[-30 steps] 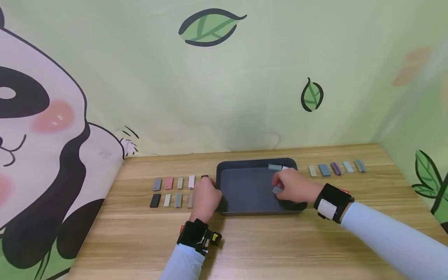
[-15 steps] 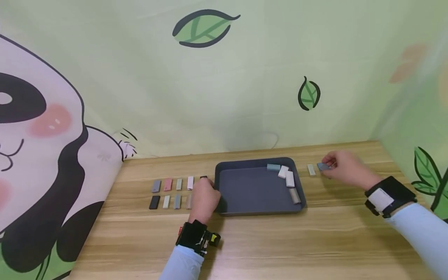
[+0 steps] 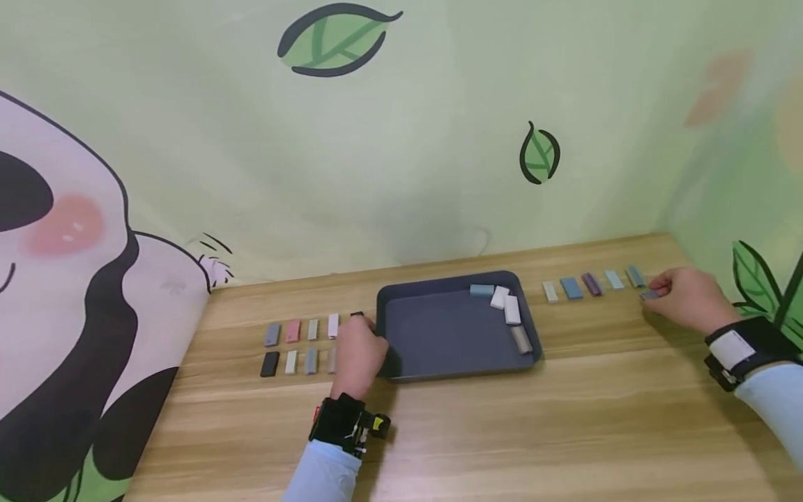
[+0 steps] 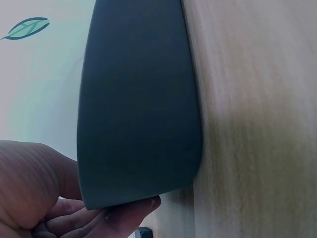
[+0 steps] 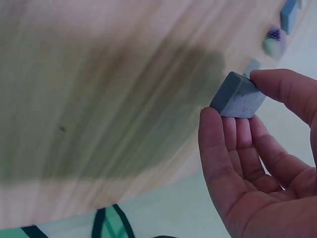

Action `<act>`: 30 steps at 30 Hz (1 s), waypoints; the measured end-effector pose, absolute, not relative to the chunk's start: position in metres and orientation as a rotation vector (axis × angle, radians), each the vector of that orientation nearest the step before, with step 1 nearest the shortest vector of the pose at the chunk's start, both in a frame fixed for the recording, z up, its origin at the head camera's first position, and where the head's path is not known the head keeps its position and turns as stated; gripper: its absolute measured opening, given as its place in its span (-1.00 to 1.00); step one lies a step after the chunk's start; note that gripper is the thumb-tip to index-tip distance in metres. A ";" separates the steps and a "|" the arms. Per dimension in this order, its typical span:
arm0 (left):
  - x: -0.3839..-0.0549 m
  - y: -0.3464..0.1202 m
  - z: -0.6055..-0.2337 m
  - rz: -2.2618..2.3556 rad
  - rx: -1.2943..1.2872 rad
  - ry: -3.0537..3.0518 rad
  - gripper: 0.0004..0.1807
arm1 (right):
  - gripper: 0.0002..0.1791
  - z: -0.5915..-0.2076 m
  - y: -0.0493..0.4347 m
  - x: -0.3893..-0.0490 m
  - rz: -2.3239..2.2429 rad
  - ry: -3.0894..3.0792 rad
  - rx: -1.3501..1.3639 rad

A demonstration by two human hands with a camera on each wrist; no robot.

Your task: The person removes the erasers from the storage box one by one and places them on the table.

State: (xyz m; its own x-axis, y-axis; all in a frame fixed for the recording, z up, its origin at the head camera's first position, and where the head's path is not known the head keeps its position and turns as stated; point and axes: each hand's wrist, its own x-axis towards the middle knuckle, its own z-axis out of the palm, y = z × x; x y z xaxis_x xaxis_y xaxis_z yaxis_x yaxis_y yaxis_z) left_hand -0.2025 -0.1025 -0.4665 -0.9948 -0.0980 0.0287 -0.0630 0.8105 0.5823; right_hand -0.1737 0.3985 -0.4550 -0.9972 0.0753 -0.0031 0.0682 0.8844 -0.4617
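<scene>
A small grey-blue speckled block [image 5: 238, 96] is pinched between the thumb and fingers of my right hand [image 3: 693, 298]. That hand is low over the wooden table, just past the right end of a row of similar blocks, beside a blue-grey block [image 3: 635, 276]. My left hand [image 3: 360, 354] grips the left wall of a dark grey rectangular tray [image 3: 452, 377]; in the left wrist view the thumb is inside and the fingers bend around the tray's outer edge [image 4: 138, 124]. In the tray's right part lie a blue-grey block [image 3: 482, 290], two white blocks [image 3: 511, 310] and a grey-brown block [image 3: 521, 340].
Left of the tray, two rows of blocks include a pink block [image 3: 293, 330] and a black block [image 3: 270, 364]; my left hand partly covers their right end. The right row also has a purple block [image 3: 592, 284]. A printed backdrop [image 3: 426, 174] rises behind the table.
My right hand has carried the grey-blue block from over the tray rightward along the row to its far end. My left hand has stayed on the tray. The head view has shifted slightly.
</scene>
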 end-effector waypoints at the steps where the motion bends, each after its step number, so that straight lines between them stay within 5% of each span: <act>1: -0.203 -0.103 -0.466 -0.937 0.138 -2.935 -0.90 | -0.54 -0.456 0.399 -0.175 0.740 -3.035 -0.120; 30: -0.202 -0.102 -0.462 -0.948 0.188 -2.994 -0.81 | -0.61 -0.473 0.401 -0.182 0.720 -2.992 -0.252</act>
State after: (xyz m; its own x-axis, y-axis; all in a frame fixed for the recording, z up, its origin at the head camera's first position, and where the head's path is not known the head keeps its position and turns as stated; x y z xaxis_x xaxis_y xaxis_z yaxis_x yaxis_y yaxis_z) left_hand -0.2015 -0.1025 -0.4624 -0.9929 -0.1123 -0.0400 -0.1149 0.8112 0.5733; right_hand -0.1816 0.4012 -0.4729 -0.9852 0.1710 0.0143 0.1457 0.8781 -0.4558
